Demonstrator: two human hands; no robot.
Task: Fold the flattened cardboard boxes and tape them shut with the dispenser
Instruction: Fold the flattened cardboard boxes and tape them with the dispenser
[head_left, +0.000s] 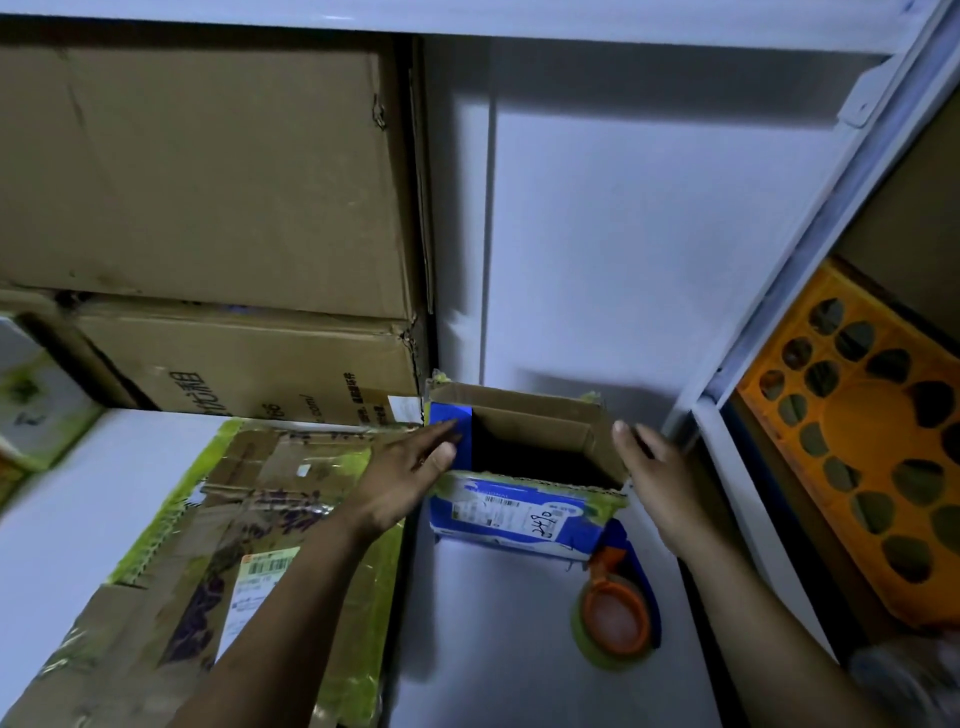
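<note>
A small box (519, 514), printed blue and white with a shipping label on its near wall, is seen standing upright towards the far edge of the desk (519, 675), its top open and its inside dark. The left hand (410, 478) is held at the box's left side: grip open, fingers straight, fingertips laid on the blue flap (448, 414) — nothing is clasped. The right hand (660, 478) is placed along the outer right wall, grip likewise open with fingers extended; firm contact with the wall cannot be confirmed. The tape dispenser (618, 608) — orange hub, blue handle, yellow-green roll — is noted lying on the desk just in front of the box's near right corner, held by neither hand. Flattened cardboard (249, 519) with green tape and a label is spread over the left part of the desk. Two brown cartons (208, 171) are stacked at the far left corner. An orange crate (857, 467) is recorded beyond the right edge
</note>
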